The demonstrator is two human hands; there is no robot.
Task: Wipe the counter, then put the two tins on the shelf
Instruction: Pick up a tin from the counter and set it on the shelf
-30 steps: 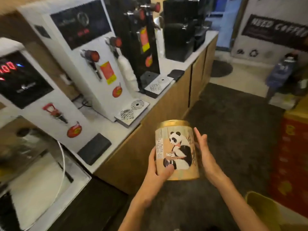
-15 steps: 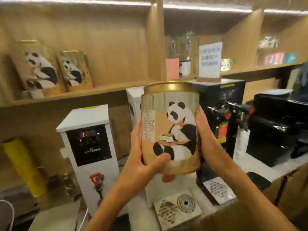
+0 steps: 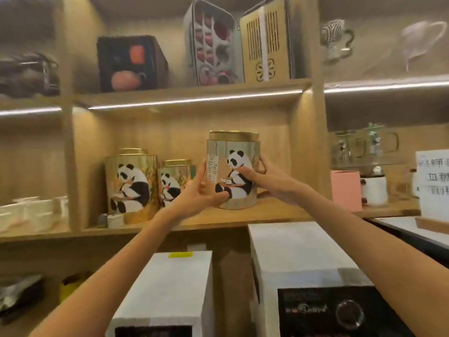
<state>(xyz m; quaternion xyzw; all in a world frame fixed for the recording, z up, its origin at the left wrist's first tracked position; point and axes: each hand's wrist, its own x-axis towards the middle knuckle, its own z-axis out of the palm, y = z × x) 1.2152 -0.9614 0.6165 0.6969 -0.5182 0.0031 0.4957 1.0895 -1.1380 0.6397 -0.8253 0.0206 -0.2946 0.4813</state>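
A gold panda tin [image 3: 232, 156] stands upright on the wooden shelf [image 3: 243, 216], right of centre in its bay. My left hand [image 3: 199, 194] grips the tin's lower left side, thumb across the front. My right hand [image 3: 263, 178] holds its right side, fingers over the panda picture. The tin's base looks to be touching the shelf board. Two more panda tins stand to the left on the same shelf: a large tin [image 3: 130, 183] and a smaller tin [image 3: 176, 181] behind my left hand.
Two white machines [image 3: 170, 283] [image 3: 298, 259] stand on the counter under the shelf, between my forearms. A pink box [image 3: 346, 189] and a white mug [image 3: 374, 190] sit in the bay to the right. White cups [image 3: 31, 212] fill the left bay. Boxes occupy the upper shelf.
Both hands have lifted the tin from chest height up and forward onto the shelf, beside the other two tins. My view has tilted up from the counter to the shelves.
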